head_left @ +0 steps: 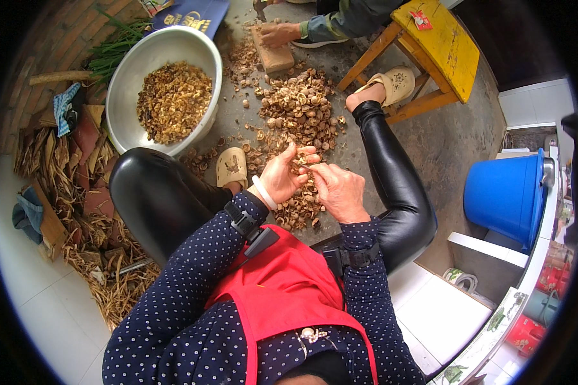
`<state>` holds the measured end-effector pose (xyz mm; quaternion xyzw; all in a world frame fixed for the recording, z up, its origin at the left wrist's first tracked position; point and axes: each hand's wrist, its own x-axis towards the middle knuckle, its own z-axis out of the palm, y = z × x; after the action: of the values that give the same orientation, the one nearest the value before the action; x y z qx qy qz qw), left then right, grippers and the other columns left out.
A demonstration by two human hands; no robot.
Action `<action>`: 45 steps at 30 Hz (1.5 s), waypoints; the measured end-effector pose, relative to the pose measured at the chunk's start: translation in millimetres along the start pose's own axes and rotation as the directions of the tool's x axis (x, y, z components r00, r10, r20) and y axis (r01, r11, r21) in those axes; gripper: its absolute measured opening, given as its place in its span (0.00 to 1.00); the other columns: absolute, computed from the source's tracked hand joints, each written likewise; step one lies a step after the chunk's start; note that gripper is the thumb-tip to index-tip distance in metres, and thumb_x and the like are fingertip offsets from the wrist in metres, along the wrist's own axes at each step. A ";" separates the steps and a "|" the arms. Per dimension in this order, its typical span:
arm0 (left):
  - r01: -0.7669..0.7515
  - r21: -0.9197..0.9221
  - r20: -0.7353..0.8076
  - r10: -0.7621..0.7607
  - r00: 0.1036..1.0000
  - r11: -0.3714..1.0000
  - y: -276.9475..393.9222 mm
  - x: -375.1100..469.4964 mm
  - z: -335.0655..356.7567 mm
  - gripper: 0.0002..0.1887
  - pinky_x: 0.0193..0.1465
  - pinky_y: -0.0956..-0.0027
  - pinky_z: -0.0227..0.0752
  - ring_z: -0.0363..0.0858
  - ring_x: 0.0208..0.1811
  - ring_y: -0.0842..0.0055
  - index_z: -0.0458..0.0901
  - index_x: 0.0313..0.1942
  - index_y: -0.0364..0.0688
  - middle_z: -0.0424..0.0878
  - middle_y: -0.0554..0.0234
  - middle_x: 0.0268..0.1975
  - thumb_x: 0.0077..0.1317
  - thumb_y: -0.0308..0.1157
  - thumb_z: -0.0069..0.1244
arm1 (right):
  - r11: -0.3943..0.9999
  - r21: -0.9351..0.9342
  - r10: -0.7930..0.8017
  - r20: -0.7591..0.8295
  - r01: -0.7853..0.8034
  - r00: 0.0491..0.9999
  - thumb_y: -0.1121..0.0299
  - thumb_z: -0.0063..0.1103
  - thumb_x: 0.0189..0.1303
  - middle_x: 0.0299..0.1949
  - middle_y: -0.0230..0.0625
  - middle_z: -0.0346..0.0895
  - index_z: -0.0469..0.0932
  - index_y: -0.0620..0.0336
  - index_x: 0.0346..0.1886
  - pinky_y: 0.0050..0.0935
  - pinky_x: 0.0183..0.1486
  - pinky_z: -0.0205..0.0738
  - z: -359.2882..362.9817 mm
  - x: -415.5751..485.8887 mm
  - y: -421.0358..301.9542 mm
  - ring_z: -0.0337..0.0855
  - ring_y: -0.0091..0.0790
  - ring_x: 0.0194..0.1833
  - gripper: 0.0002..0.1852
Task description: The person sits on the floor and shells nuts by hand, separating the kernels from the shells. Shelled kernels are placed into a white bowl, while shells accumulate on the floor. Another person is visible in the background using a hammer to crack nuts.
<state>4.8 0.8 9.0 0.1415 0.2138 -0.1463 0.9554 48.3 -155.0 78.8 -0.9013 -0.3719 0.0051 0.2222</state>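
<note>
Palm up, my left hand [281, 175] holds a piece of cracked walnut [302, 158] near its fingers. Close beside it on the right, my right hand [339, 190] grips a thin pointed tool [304, 166], whose tip reaches to the walnut piece; most of the tool is hidden in the fingers. Beneath and beyond both hands lies a heap of walnuts and broken shells [301, 108] on the concrete floor. A large metal basin [120, 103] at the upper left holds many walnut kernels [173, 101].
A co-worker's hand [280, 34] rests at a wooden block [274, 57] beyond the heap. A yellow wooden stool [443, 53] stands upper right, a blue bucket [503, 197] at the right. Firewood and dry husks [101, 231] lie at the left, green stalks [118, 48] behind the basin.
</note>
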 end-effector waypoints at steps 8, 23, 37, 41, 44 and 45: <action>-0.034 0.017 0.015 0.034 0.999 0.999 2.9 -0.6 3.2 0.20 0.42 0.74 0.70 0.76 0.41 0.77 0.73 0.57 0.37 0.82 0.57 0.50 0.75 0.39 0.34 | 0.998 0.063 -0.029 -0.008 0.030 1.000 0.67 0.60 0.59 0.27 0.33 0.79 0.81 0.50 0.38 0.36 0.29 0.73 -7.6 1.5 1.9 0.81 0.41 0.27 0.05; -0.069 -0.083 0.257 0.088 0.962 0.994 6.4 -3.6 7.2 0.12 0.49 0.74 0.73 0.78 0.46 0.77 0.76 0.51 0.36 0.80 0.59 0.47 0.68 0.27 0.50 | 0.905 0.379 0.268 -0.150 -0.195 0.952 0.72 0.60 0.60 0.33 0.38 0.83 0.81 0.54 0.39 0.34 0.32 0.76 -11.0 3.2 1.6 0.85 0.43 0.32 0.05; -0.072 0.349 0.130 0.028 0.991 0.934 11.7 -8.1 7.7 0.15 0.34 0.83 0.66 0.71 0.31 0.88 0.79 0.49 0.37 0.79 0.72 0.35 0.67 0.35 0.56 | 0.950 0.250 0.233 -0.157 -0.190 0.960 0.69 0.59 0.60 0.31 0.35 0.83 0.81 0.51 0.38 0.35 0.30 0.76 -12.7 1.6 0.7 0.84 0.43 0.30 0.04; -0.166 0.270 0.102 0.143 0.984 0.949 7.1 -9.4 15.2 0.14 0.33 0.85 0.64 0.70 0.33 0.89 0.79 0.50 0.38 0.77 0.73 0.35 0.71 0.37 0.50 | 0.975 0.157 0.183 -0.158 -0.158 0.970 0.67 0.60 0.60 0.29 0.35 0.81 0.80 0.50 0.39 0.37 0.29 0.75 -11.6 0.5 -0.1 0.83 0.43 0.29 0.05; -0.162 0.261 0.080 0.146 0.986 0.952 7.8 -10.0 17.9 0.14 0.33 0.84 0.63 0.70 0.33 0.88 0.79 0.50 0.38 0.77 0.72 0.35 0.71 0.37 0.49 | 0.986 0.102 0.147 -0.143 -0.134 0.979 0.66 0.61 0.59 0.28 0.35 0.80 0.80 0.49 0.39 0.39 0.28 0.74 -12.0 -0.1 -1.0 0.82 0.44 0.27 0.05; -0.170 0.260 0.080 0.154 0.985 0.950 7.5 -10.2 18.5 0.14 0.33 0.84 0.63 0.70 0.34 0.88 0.79 0.50 0.37 0.76 0.72 0.35 0.72 0.37 0.49 | 0.988 0.079 0.141 -0.142 -0.131 0.980 0.67 0.61 0.59 0.27 0.34 0.80 0.80 0.49 0.39 0.38 0.28 0.74 -12.5 -0.1 -1.3 0.82 0.43 0.27 0.06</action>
<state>5.3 3.7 31.3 0.2811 0.1515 -0.0988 0.9425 49.5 -159.2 90.5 -0.9143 -0.2918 -0.0333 0.2791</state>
